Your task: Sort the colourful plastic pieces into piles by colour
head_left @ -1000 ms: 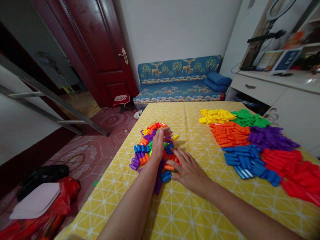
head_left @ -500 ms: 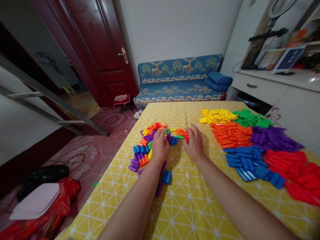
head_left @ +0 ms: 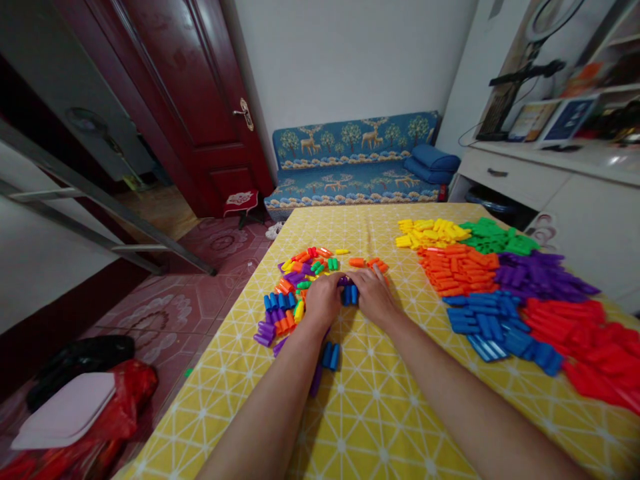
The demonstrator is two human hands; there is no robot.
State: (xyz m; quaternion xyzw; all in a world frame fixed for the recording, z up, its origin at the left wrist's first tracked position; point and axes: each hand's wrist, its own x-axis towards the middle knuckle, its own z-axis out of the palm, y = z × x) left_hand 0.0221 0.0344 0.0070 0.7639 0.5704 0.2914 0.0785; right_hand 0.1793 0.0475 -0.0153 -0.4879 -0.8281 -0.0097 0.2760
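Observation:
My left hand (head_left: 324,299) and my right hand (head_left: 374,295) meet over the table, fingers bent toward each other. Purple plastic pieces (head_left: 344,281) show between the fingertips, partly covered by the left fingers. Just below the fingertips lie blue tube-shaped pieces (head_left: 350,295). What the right fingers hold is hidden; their tips pass close to orange pieces (head_left: 377,265). Left of my left hand spreads a mixed heap of coloured pieces (head_left: 284,302). Another blue pair (head_left: 331,356) and a purple piece (head_left: 315,380) lie by my left forearm.
Sorted piles cover the table's right side: yellow (head_left: 433,233), green (head_left: 497,235), orange (head_left: 457,269), purple (head_left: 545,275), blue (head_left: 500,323) and red (head_left: 590,340). A yellow patterned cloth (head_left: 390,400) covers the table. Beyond it stands a blue sofa (head_left: 345,180).
My right hand has moved left, close to my left hand. Green, yellow and orange pieces formerly near the fingertips now lie uncovered behind the hands. The view has shifted slightly.

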